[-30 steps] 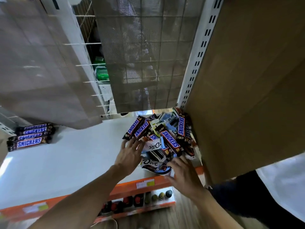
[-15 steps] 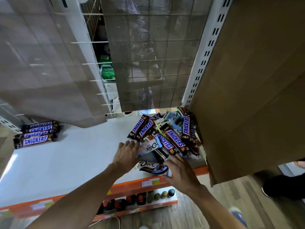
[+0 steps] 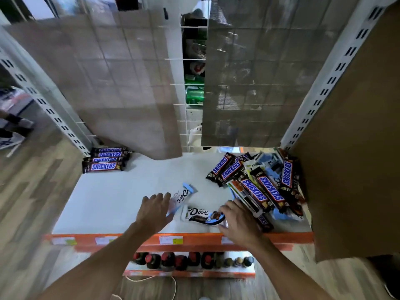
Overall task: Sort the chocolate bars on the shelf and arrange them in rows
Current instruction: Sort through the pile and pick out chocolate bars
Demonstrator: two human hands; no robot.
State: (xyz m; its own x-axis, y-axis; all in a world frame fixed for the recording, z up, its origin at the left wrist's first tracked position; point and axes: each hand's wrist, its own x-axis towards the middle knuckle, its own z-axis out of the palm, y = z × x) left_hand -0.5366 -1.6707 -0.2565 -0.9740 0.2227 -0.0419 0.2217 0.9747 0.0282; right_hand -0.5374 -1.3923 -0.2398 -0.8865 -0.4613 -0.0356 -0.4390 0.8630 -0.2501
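I see the left hand (image 3: 154, 213) with fingers nearly straight, lying on the near end of a white Dove bar (image 3: 183, 194). This bar lies tilted on the shelf (image 3: 112, 200), apart from the pile (image 3: 259, 187). The right hand (image 3: 238, 224) has its fingers bent over the right end of a dark Dove bar (image 3: 202, 215), which lies flat near the front edge, just beside the white one. The pile of mixed bars sits at the right side, against the cardboard wall (image 3: 350, 148). Four Snickers (image 3: 106, 160) lie in a neat group at the back left corner. Bottles (image 3: 184, 260) stand on the lower shelf.
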